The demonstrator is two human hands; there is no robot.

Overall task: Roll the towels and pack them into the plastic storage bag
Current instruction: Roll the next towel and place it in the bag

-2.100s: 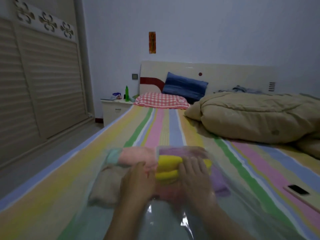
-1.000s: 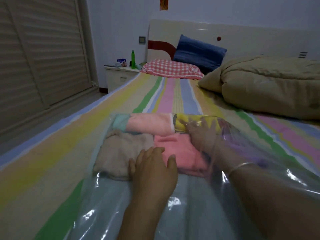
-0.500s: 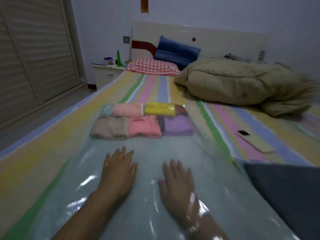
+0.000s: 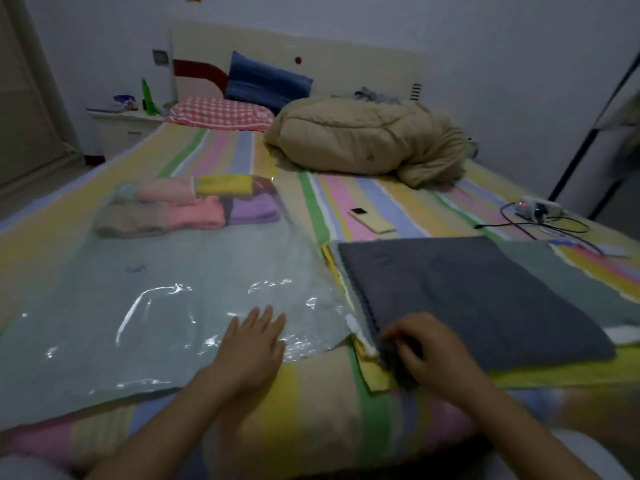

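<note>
The grey towel [image 4: 467, 299] lies flat and unrolled on the bed, on top of a small pile; its left edge runs straight away from the right hand [image 4: 426, 348] towards the headboard. This hand has the fingers curled and pinches the near left corner of the towel. The cloth looks thick and soft, with a ribbed edge. Under the same hand a yellow towel [image 4: 374, 372] shows its border, and a green towel [image 4: 561, 271] comes out on the far right side. The left hand [image 4: 252, 344] lies open, fingers straight, pressing on the near right part of the plastic bag [image 4: 156, 289]. The bag is clear, shiny and wrinkled, and its long side goes from this hand away to the headboard. At its far end are six rolled towels [image 4: 194, 206] in two rows: beige, pink and purple in front, pale green, pink and yellow behind. Beyond the right hand a phone [image 4: 372, 220] lies on the striped sheet [image 4: 311, 393], and further away a beige quilt [image 4: 363, 140] is heaped.
</note>
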